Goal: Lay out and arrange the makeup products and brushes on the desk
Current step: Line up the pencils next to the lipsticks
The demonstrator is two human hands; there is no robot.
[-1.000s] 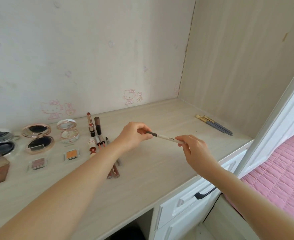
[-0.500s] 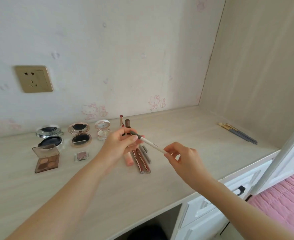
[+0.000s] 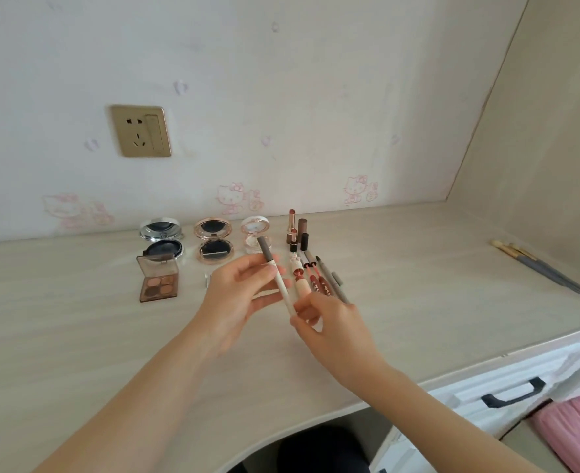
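Observation:
A slim white makeup pencil [image 3: 279,282] with a grey cap stands tilted above the desk [image 3: 77,336], cap pointing up and away. My left hand [image 3: 240,298] pinches it near the cap with thumb and forefinger, the other fingers loose. My right hand [image 3: 329,324] grips its lower end. Just behind the hands lies a row of lip pencils and glosses [image 3: 319,279], with upright lipsticks [image 3: 293,233] beyond them. Left of these sit a white round compact [image 3: 257,233], a rose-gold compact [image 3: 213,240], a silver compact [image 3: 161,233] and a brown eyeshadow palette [image 3: 159,278].
Several makeup brushes [image 3: 537,268] lie at the desk's far right near the side panel. A gold wall socket [image 3: 142,131] is on the back wall. White drawers with a black handle [image 3: 513,392] sit below the desk edge, next to pink bedding [image 3: 575,431].
Both hands carried the pencil left toward the row of lip products and turned it from nearly level to tilted upright. The view swung left, bringing in the socket and palette.

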